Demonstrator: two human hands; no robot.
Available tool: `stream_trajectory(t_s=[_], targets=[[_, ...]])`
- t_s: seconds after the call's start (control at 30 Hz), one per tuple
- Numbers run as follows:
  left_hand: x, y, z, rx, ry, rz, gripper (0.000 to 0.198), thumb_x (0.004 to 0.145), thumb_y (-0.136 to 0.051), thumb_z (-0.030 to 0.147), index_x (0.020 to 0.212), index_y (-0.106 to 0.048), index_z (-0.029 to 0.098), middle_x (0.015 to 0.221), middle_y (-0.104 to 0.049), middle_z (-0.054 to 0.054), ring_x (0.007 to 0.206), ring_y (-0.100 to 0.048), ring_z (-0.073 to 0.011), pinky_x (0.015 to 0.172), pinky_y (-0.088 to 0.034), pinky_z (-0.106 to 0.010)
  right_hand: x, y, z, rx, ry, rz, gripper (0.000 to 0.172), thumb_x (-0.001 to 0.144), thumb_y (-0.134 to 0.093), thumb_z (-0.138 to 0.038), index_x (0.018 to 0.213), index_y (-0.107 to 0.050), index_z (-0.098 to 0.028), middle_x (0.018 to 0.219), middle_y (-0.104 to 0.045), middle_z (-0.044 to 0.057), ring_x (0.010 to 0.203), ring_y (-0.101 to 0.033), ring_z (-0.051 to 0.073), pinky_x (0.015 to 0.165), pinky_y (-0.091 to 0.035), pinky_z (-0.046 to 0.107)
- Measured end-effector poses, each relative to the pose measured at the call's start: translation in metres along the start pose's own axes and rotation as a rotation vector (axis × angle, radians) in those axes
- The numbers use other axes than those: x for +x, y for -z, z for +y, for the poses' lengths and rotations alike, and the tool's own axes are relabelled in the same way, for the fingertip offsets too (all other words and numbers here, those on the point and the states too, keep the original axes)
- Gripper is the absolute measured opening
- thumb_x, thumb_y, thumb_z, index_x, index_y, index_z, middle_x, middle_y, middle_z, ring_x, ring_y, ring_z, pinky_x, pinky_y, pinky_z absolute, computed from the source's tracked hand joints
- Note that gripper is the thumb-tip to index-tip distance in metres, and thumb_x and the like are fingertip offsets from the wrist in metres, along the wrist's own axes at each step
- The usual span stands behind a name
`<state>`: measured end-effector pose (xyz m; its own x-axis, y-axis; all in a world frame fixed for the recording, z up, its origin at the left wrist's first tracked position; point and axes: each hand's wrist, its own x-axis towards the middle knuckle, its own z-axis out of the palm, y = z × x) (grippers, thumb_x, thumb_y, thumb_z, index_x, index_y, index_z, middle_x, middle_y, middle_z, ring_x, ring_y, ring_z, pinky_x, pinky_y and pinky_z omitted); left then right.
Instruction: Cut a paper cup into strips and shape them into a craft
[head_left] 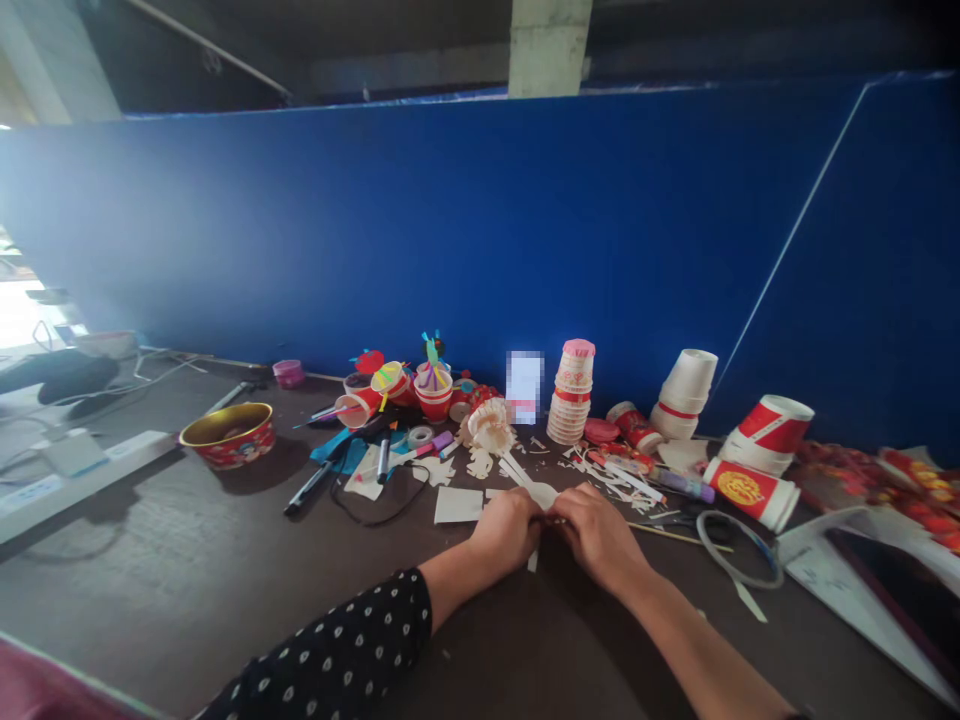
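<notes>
Both hands meet low over the dark table, close to the middle of the view. My left hand (pixel 504 530) is closed, its fingertips pinching a white paper piece (pixel 541 492) with narrow strips sticking out. From the other side my right hand (pixel 602 533) grips the same piece, its fingertips nearly touching the left ones. The fingers hide the centre of the paper. Beside my left hand lies a flat white paper square (pixel 458 505). Just beyond the hands is a ruffled cream paper flower (pixel 491 428).
Paper cup stacks (pixel 569 400) stand toward the blue partition (pixel 465 230). Decorated cups (pixel 433 395), markers (pixel 384 455) and paper scraps (pixel 611 480) lie around. A gold-rimmed bowl (pixel 238 452) and a white power strip (pixel 82 470) are left; a dark-screened device (pixel 892 590) is right.
</notes>
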<state>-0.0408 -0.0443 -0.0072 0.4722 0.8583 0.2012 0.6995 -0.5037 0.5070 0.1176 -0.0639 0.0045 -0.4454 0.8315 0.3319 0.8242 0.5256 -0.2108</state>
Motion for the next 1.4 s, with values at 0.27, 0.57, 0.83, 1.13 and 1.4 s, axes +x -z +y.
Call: stream_trajectory(t_s=[0.27,0.57,0.83,1.13,1.4], targets=[[0.0014,-0.0036,-0.0030,0.001,0.004,0.028,0.019,0.074,-0.049,0.015,0.076,-0.069,0.016,0.082,-0.064,-0.006,0.080,-0.057,-0.0190,0.075,-0.044,-0.026,0.0001,0.0022,-0.0015,0.033,-0.008,-0.042,0.026,0.084,-0.041,-0.017,0.078,-0.066,-0.021,0.076,-0.062,0.003,0.080,-0.050,0.017,0.069,-0.035,0.025],[0.0009,-0.0038,-0.0023,0.059,0.018,0.031,0.017,0.072,-0.051,0.014,0.073,-0.068,0.016,0.081,-0.063,-0.005,0.080,-0.057,-0.0186,0.072,-0.043,-0.026,-0.0017,-0.0034,0.0036,0.028,-0.077,-0.017,0.034,0.084,-0.041,-0.021,0.113,-0.060,-0.024,0.082,-0.059,0.005,0.078,-0.055,0.016,0.070,-0.038,0.024],[0.0009,-0.0031,-0.0014,0.053,0.028,0.011,0.018,0.073,-0.051,0.015,0.078,-0.068,0.017,0.084,-0.063,-0.005,0.081,-0.058,-0.0185,0.074,-0.044,-0.026,-0.0020,-0.0051,0.0055,0.008,-0.062,-0.006,0.034,0.086,-0.040,-0.023,0.114,-0.060,-0.026,0.082,-0.060,0.005,0.077,-0.055,0.016,0.070,-0.038,0.025],[0.0008,-0.0026,0.0012,0.082,0.052,0.005,0.017,0.073,-0.050,0.015,0.078,-0.066,0.016,0.085,-0.063,-0.006,0.083,-0.058,-0.0194,0.074,-0.044,-0.026,-0.0024,-0.0056,0.0032,-0.009,-0.046,0.013,0.032,0.088,-0.039,-0.026,0.111,-0.061,-0.028,0.079,-0.059,0.003,0.075,-0.054,0.015,0.068,-0.037,0.024],[-0.0005,-0.0020,0.0005,0.093,0.055,0.021,0.016,0.075,-0.052,0.020,0.079,-0.067,0.017,0.082,-0.063,-0.005,0.079,-0.058,-0.0181,0.070,-0.043,-0.024,-0.0030,-0.0033,0.0026,0.004,-0.031,-0.007,0.033,0.086,-0.040,-0.024,0.112,-0.061,-0.026,0.082,-0.061,0.004,0.078,-0.055,0.016,0.071,-0.039,0.025]])
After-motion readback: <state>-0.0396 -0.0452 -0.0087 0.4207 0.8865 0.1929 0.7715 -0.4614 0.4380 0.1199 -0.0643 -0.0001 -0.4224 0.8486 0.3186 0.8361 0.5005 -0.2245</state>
